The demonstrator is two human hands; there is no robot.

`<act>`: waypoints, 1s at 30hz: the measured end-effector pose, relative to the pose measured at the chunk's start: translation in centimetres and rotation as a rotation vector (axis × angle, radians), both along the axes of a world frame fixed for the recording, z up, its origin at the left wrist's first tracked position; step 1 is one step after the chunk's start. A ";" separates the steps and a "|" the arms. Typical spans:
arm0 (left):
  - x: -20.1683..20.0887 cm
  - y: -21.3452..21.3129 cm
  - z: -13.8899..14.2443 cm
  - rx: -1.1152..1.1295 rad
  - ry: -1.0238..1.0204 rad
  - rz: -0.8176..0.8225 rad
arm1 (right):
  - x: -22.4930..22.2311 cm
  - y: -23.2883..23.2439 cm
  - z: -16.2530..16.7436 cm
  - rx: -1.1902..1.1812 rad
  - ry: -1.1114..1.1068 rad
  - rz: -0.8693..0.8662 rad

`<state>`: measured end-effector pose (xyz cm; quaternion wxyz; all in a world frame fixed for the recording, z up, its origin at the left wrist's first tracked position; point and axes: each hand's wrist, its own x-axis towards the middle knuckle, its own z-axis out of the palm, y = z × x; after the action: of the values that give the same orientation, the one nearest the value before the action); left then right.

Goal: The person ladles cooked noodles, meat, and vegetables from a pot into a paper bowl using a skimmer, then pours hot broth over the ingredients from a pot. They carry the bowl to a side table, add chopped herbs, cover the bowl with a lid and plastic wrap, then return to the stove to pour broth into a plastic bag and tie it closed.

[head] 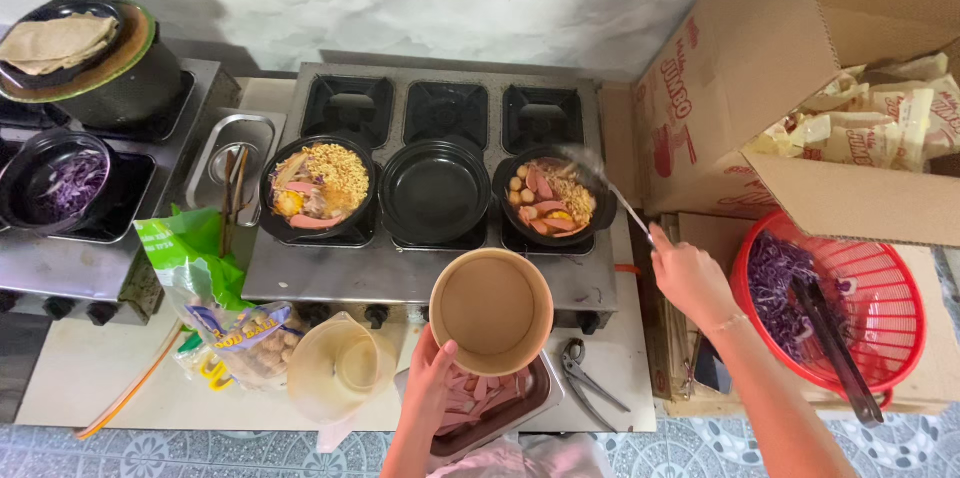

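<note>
Left hand (432, 378) grips empty paper bowl (491, 310) level before the stove (420, 268); right hand (688, 273) closed on ladle (610, 188), tipped over stove's right pot (553, 200) to scoop.

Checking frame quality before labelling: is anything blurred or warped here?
Head view: the ladle in the right hand is motion-smeared over the right pot; the left hand and paper bowl look sharp; light is soft and even; wide-angle bending shows at the edges.

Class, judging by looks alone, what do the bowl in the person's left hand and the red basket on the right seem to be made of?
Bowl: probably paper or card, with a matt tan surface, a thin rolled rim and no shine. Red basket: most likely moulded plastic, glossy bright red, with walls of fine, even slots.
</note>
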<state>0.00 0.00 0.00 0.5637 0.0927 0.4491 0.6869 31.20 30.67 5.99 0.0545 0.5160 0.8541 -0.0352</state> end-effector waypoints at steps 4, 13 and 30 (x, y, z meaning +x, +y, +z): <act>0.5 0.8 1.5 0.072 -0.017 -0.059 | -1.9 -0.9 -0.1 0.063 -0.129 0.094; 0.7 1.4 2.6 0.099 0.018 -0.069 | -0.7 -1.3 -0.3 0.177 -0.077 0.173; -0.1 1.6 2.0 0.033 0.016 0.000 | -0.3 0.5 -1.1 0.116 0.459 0.260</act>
<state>-0.07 1.59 1.97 0.5585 0.1074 0.4422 0.6936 30.86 31.16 4.88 -0.1662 0.3828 0.9038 -0.0947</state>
